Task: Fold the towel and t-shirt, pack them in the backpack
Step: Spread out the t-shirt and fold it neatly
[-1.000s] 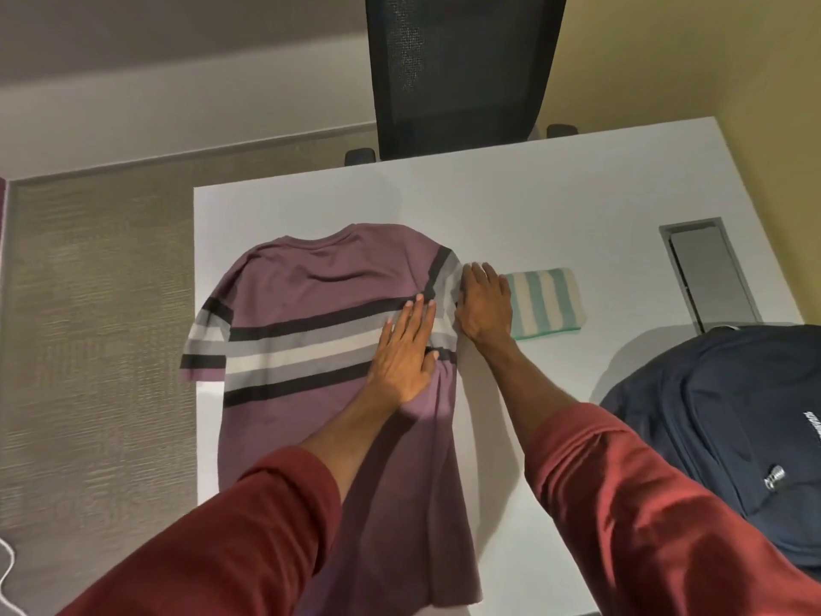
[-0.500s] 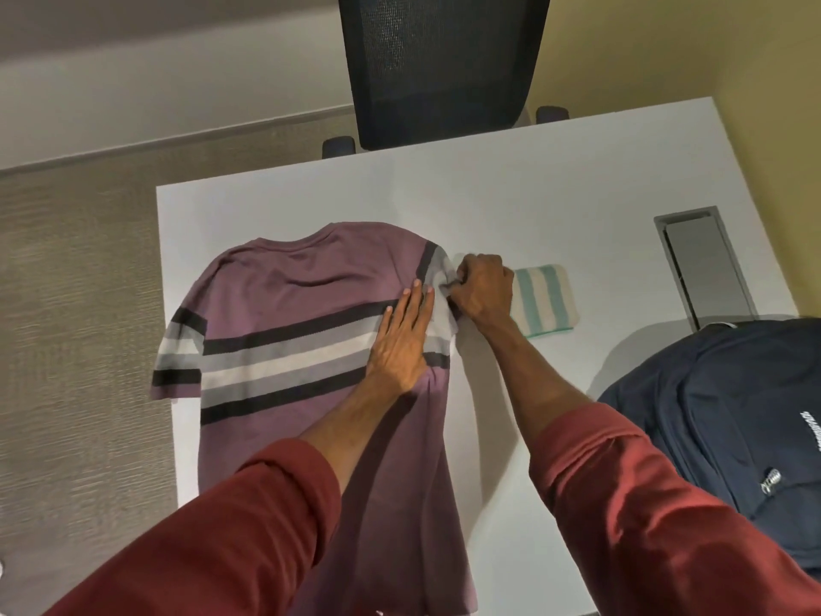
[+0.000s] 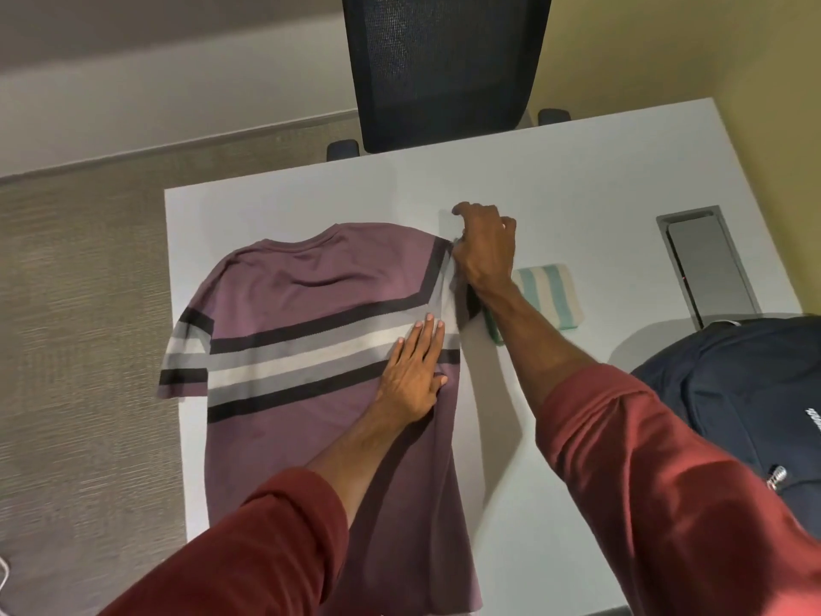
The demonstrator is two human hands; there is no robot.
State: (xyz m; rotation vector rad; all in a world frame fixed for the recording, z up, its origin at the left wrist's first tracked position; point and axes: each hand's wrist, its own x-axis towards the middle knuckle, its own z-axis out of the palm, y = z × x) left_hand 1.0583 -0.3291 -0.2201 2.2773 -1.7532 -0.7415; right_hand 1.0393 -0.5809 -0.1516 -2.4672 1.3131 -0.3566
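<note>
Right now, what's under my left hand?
Your left hand lies flat on the striped t-shirt. The table below it is hidden by the cloth.

No text can be read. The only print is a bit of white lettering [image 3: 814,418] on the navy backpack [image 3: 733,393], at the right edge of the view, cut off there and too blurred to make out.

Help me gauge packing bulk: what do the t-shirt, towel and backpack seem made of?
The t-shirt: thin knit, probably cotton jersey, matte; it lies flat with soft wrinkles. The towel: thicker, likely terry, matte; its folded block has rounded edges. The backpack: woven synthetic, perhaps nylon; faint sheen, shiny metal zip pull.
</note>
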